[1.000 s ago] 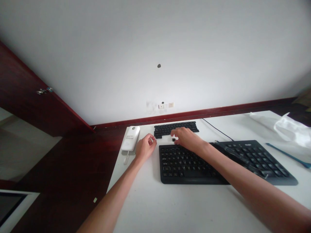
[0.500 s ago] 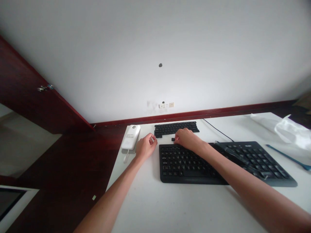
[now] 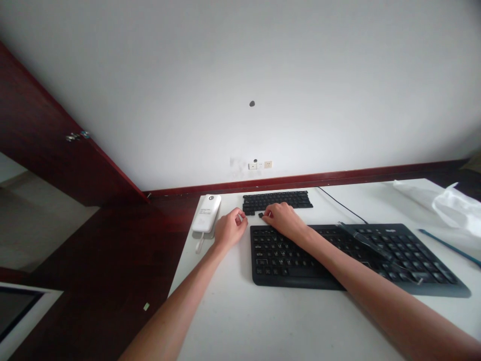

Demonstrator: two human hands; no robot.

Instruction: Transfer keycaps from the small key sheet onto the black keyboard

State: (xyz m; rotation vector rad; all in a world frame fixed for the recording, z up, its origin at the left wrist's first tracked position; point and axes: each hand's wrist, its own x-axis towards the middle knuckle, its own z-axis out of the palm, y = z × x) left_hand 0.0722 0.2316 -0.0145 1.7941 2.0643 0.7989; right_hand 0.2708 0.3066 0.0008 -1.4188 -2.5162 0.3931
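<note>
My right hand (image 3: 283, 218) is just above the top left of a black keyboard (image 3: 274, 281), its fingers closed on a small black keycap (image 3: 260, 215) at their tips. Behind it, rows of loose black keycaps (image 3: 278, 199) lie side by side in a block on the white table. To the left of that block rests my left hand (image 3: 231, 228), its fingers curled in. Whether it holds anything small cannot be seen. My right forearm crosses over the keyboard and hides part of its keys.
A white power bank (image 3: 206, 214) with a short strap lies at the table's left. A clear plastic piece (image 3: 366, 243) lies across the keyboard, whose cable (image 3: 343, 204) runs backward. On the right are a dark blue stick (image 3: 451, 246) and a white bag (image 3: 451, 200).
My right hand has shifted left with the keycap, closer to the block's front left corner. My left hand stays about where it was. The view has swung slightly.
</note>
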